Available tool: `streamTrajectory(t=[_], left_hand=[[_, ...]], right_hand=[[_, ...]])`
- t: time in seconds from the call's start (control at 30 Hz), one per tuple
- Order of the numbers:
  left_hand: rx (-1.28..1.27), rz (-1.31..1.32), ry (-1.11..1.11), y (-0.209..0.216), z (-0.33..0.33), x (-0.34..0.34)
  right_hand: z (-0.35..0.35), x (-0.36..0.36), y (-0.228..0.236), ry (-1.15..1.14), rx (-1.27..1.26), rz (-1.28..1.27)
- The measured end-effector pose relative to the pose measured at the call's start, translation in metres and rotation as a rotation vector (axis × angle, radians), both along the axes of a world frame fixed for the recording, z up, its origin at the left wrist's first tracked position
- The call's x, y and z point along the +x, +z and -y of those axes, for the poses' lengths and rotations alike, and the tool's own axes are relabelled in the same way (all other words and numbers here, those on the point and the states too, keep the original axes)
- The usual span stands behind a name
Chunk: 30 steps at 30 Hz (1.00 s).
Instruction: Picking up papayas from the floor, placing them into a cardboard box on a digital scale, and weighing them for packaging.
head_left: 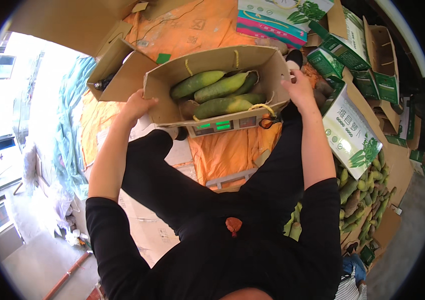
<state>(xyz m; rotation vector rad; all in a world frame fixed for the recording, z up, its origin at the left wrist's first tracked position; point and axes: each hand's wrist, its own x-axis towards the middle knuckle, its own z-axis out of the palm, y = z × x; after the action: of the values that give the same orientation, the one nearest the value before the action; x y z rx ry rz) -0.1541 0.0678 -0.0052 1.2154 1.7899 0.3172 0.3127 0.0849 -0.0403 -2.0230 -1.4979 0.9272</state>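
An open cardboard box (pixel 212 59) with yellow cord handles stands in front of me, between and beyond my knees. Several long green radishes (pixel 221 89) lie side by side inside it. My left hand (pixel 140 105) is closed on the box's left end, the thumb along the edge. At the right end, my right hand (pixel 300 91) grips the top edge of the wall. Under the box's near side shows a digital scale (pixel 213 127) with lit green displays. Dark-handled scissors (pixel 268 121) are at the box's near right corner.
Orange sheeting (pixel 187 31) covers the ground. An open carton (pixel 117 82) stands on the left. White-and-green printed boxes (pixel 351 131) crowd the right, beside a heap of green radishes (pixel 365 200). Another person's striped garment (pixel 348 289) shows at lower right.
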Motion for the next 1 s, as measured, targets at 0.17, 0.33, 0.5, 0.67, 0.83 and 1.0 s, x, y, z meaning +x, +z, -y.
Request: streamTrajectory(t=[0.17,0.33,0.5,0.67,0.83,1.0], left_hand=[[-0.028,-0.290,-0.107,0.003,-0.009,0.011],[-0.170,-0.608,-0.355,0.018,-0.018,0.014],[-0.120,-0.690,-0.283,0.015,-0.018,0.020],[-0.146,-0.643,-0.261,0.017,-0.019,0.009],[-0.059,-0.578,-0.215,0.025,-0.017,-0.001],[0.109,-0.636,-0.376,0.010,-0.013,-0.057]], right_hand=[[-0.004,-0.023,0.024,0.008,-0.078,0.259],[-0.010,-0.036,0.053,0.073,-0.224,0.529],[-0.022,-0.026,0.049,0.185,-0.199,0.567],[-0.018,-0.020,0.034,0.184,-0.066,0.593],[-0.013,-0.033,0.054,0.179,0.004,0.569],[-0.032,-0.063,0.088,0.238,-0.027,0.549]])
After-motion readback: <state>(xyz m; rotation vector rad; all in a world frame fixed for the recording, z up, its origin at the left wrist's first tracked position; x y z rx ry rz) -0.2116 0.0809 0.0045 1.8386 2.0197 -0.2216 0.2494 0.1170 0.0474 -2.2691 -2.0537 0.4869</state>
